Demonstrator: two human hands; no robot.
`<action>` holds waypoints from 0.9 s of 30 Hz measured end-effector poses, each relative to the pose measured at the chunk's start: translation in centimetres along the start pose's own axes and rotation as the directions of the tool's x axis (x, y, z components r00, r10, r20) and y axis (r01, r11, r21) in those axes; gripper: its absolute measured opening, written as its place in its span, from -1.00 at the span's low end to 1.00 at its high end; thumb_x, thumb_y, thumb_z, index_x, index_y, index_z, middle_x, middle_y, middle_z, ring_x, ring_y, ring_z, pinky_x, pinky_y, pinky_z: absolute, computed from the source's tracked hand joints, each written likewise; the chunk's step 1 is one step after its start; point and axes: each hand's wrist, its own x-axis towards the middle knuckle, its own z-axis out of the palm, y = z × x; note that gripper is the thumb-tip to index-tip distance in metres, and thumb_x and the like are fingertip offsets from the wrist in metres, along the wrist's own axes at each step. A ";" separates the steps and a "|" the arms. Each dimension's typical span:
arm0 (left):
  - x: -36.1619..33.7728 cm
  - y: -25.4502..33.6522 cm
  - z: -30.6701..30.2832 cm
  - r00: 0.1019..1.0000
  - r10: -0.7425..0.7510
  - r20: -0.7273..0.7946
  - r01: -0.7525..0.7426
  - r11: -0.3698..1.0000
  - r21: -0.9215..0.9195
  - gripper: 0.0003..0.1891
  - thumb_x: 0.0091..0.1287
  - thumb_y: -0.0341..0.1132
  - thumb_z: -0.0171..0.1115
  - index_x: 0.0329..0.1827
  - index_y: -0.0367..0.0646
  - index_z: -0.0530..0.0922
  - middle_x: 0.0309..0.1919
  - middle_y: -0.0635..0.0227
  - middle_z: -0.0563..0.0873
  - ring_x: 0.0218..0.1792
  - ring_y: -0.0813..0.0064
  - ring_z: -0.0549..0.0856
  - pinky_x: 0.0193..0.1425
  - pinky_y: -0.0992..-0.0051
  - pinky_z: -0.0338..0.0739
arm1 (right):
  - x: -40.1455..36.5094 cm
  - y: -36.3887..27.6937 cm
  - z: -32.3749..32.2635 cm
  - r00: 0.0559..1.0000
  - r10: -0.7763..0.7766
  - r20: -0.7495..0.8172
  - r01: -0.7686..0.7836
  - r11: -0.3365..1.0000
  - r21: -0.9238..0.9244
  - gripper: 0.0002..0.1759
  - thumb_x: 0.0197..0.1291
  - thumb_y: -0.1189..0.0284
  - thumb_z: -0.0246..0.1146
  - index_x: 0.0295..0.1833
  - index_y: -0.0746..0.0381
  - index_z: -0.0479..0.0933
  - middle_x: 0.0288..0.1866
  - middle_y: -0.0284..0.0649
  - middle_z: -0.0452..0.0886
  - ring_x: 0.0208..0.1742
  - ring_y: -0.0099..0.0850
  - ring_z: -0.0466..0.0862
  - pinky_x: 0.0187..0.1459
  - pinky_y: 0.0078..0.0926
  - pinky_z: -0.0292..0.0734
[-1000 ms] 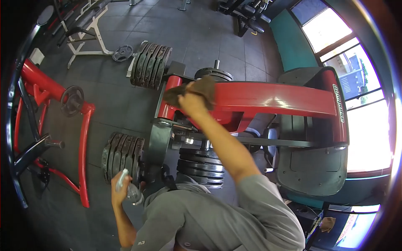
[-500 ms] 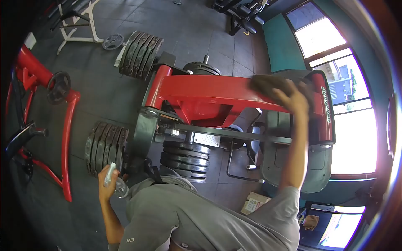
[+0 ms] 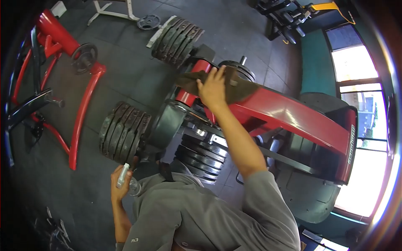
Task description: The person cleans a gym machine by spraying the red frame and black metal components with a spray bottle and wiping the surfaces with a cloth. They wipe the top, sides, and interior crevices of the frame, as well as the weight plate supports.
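My right hand (image 3: 213, 90) lies with its fingers spread on a dark brown cloth (image 3: 243, 90). The cloth is draped across the red beam (image 3: 293, 115) of a weight machine, near the beam's end by the plates, and part of it hangs over the edge. My left hand (image 3: 119, 186) is wrapped round a clear spray bottle with a white spray head (image 3: 123, 175), low on the left beside my body. Just above that hand is a stack of worn weight plates (image 3: 123, 131).
Another worn plate stack (image 3: 178, 42) sits on the machine's far side, and black plates (image 3: 201, 159) hang beneath the beam. To the left stands a red machine frame (image 3: 81, 121). A small grey plate (image 3: 148, 21) lies on the dark floor. Windows (image 3: 362, 167) line the right.
My right hand has moved the cloth leftward along the red beam, from the logo end to the plate end. My view has turned, and the left hand still holds the spray bottle.
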 end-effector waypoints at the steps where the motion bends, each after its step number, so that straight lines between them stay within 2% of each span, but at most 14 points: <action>1: -0.4 0.7 0.1 0.998 -0.054 -0.028 0.054 0.998 -0.022 -0.47 0.46 0.06 0.15 -0.38 -0.34 0.59 -0.49 0.19 0.56 -0.45 0.29 0.57 -0.34 0.31 0.41 | 1.3 -1.8 2.3 0.998 0.003 -0.060 -0.006 0.999 -0.045 -0.07 0.36 0.04 0.20 0.50 0.57 0.08 0.57 0.52 -0.20 0.51 0.46 0.11 0.50 0.15 0.11; 2: -0.8 0.6 -0.1 0.998 -0.050 -0.046 0.050 0.999 -0.011 -0.47 0.46 0.06 0.16 -0.38 -0.34 0.59 -0.49 0.19 0.56 -0.45 0.30 0.57 -0.35 0.32 0.40 | 2.7 -3.3 4.2 0.992 0.010 -0.124 -0.021 0.996 -0.087 -0.08 0.38 0.07 0.18 0.51 0.58 0.05 0.59 0.51 -0.31 0.53 0.47 0.03 0.54 0.14 0.01; 3: -1.2 0.1 0.0 0.997 -0.044 -0.063 0.045 0.999 0.001 -0.47 0.46 0.05 0.16 -0.38 -0.34 0.59 -0.49 0.19 0.56 -0.46 0.30 0.57 -0.35 0.32 0.40 | 4.5 -4.0 6.3 0.987 0.068 -0.148 -0.066 0.998 0.020 -0.11 0.40 0.09 0.16 0.54 0.55 0.04 0.60 0.45 -0.44 0.57 0.47 -0.09 0.58 0.13 -0.18; 6: -2.0 0.5 -0.2 0.996 -0.032 -0.078 0.035 0.999 0.031 -0.47 0.45 0.05 0.16 -0.39 -0.35 0.58 -0.49 0.20 0.56 -0.46 0.32 0.56 -0.35 0.32 0.40 | 8.5 -5.6 8.4 0.963 0.198 -0.183 -0.217 0.972 -0.091 -0.11 0.42 0.06 0.11 0.58 0.46 0.01 0.65 0.33 -0.42 0.59 0.44 -0.12 0.56 0.24 -0.17; 7: -2.4 0.6 -0.1 0.996 -0.027 -0.086 0.030 0.999 0.034 -0.47 0.45 0.05 0.16 -0.38 -0.36 0.58 -0.49 0.20 0.56 -0.46 0.32 0.56 -0.35 0.33 0.41 | 9.5 -5.3 9.0 0.957 0.221 -0.185 -0.231 0.973 -0.031 -0.13 0.44 0.08 0.08 0.59 0.45 -0.01 0.64 0.36 -0.46 0.59 0.45 -0.13 0.55 0.28 -0.19; 10: -3.5 0.2 -0.1 0.994 -0.030 -0.103 0.031 0.999 0.016 -0.46 0.45 0.07 0.17 -0.37 -0.36 0.60 -0.49 0.20 0.57 -0.44 0.36 0.56 -0.34 0.34 0.41 | 9.6 -5.0 8.9 0.959 0.208 -0.193 -0.215 0.976 -0.017 -0.14 0.43 0.11 0.12 0.57 0.47 0.02 0.61 0.42 -0.46 0.52 0.50 0.05 0.53 0.24 -0.05; 11: -3.5 0.2 -0.1 0.995 -0.023 -0.100 0.024 1.000 0.009 -0.46 0.44 0.07 0.17 -0.37 -0.36 0.60 -0.49 0.21 0.57 -0.44 0.37 0.56 -0.34 0.35 0.40 | 8.5 -4.9 8.6 0.963 0.166 -0.213 -0.184 0.981 -0.068 -0.17 0.44 0.13 0.09 0.54 0.54 0.06 0.61 0.46 -0.34 0.50 0.50 0.10 0.53 0.13 0.01; 14: -2.8 0.0 0.5 0.998 0.007 -0.062 -0.007 1.000 -0.001 -0.47 0.45 0.06 0.17 -0.35 -0.35 0.61 -0.48 0.22 0.57 -0.43 0.40 0.56 -0.34 0.36 0.39 | 5.6 -3.8 10.8 0.989 -0.025 -0.145 -0.001 0.984 -0.176 -0.19 0.44 0.16 0.09 0.49 0.62 0.09 0.58 0.50 -0.15 0.50 0.41 0.15 0.54 0.01 0.08; 16: -1.6 0.6 0.9 0.999 0.039 -0.007 -0.039 0.999 0.016 -0.49 0.45 0.04 0.17 -0.35 -0.35 0.61 -0.48 0.22 0.57 -0.44 0.39 0.56 -0.34 0.36 0.39 | 1.1 -4.6 8.3 0.994 -0.100 -0.047 0.106 0.980 0.167 -0.19 0.43 0.17 0.08 0.45 0.68 0.12 0.52 0.54 0.01 0.51 0.28 0.23 0.52 -0.07 0.16; 18: 0.1 0.7 1.2 0.986 0.152 0.070 -0.157 0.985 0.066 -0.52 0.45 0.00 0.18 -0.35 -0.34 0.62 -0.48 0.22 0.57 -0.44 0.35 0.56 -0.33 0.34 0.40 | -3.8 -6.1 8.0 0.953 -0.217 -0.213 0.202 0.975 -0.088 -0.23 0.39 0.23 0.14 0.45 0.63 0.15 0.53 0.49 0.02 0.45 0.20 0.34 0.47 -0.12 0.25; 20: 1.5 1.4 2.0 0.964 0.240 0.115 -0.249 0.965 0.079 -0.53 0.45 -0.01 0.18 -0.35 -0.34 0.62 -0.48 0.21 0.57 -0.44 0.34 0.57 -0.32 0.35 0.40 | -8.0 -6.9 6.8 0.930 -0.200 -0.307 0.249 0.960 0.128 -0.27 0.33 0.29 0.23 0.45 0.53 0.22 0.54 0.33 0.13 0.38 0.14 0.44 0.40 -0.20 0.36; 23: 1.9 3.1 2.7 0.967 0.207 0.148 -0.214 0.976 0.029 -0.50 0.46 0.02 0.16 -0.36 -0.35 0.61 -0.46 0.22 0.59 -0.42 0.36 0.58 -0.31 0.38 0.40 | -11.0 -4.6 6.2 0.953 -0.129 -0.275 0.249 0.851 0.463 -0.23 0.21 0.32 0.32 0.44 0.49 0.25 0.49 0.19 0.29 0.29 0.05 0.51 0.31 -0.24 0.47; 26: 2.1 3.5 2.6 0.958 0.212 0.194 -0.224 0.974 0.041 -0.48 0.43 0.06 0.17 -0.36 -0.34 0.60 -0.45 0.21 0.60 -0.40 0.37 0.58 -0.30 0.38 0.41 | -13.1 -2.5 6.5 0.951 0.044 -0.306 0.111 0.877 0.468 -0.22 0.21 0.32 0.32 0.44 0.49 0.24 0.34 0.12 0.44 0.28 -0.03 0.53 0.26 -0.21 0.50; 27: 2.1 3.1 2.7 0.955 0.215 0.203 -0.227 0.973 0.042 -0.48 0.44 0.06 0.16 -0.36 -0.34 0.60 -0.45 0.21 0.60 -0.40 0.36 0.58 -0.29 0.37 0.41 | -12.8 -2.4 5.1 0.952 0.089 -0.293 0.059 0.886 0.460 -0.35 0.25 0.25 0.30 0.30 0.46 0.35 0.11 0.11 0.57 0.11 -0.02 0.63 0.11 -0.18 0.58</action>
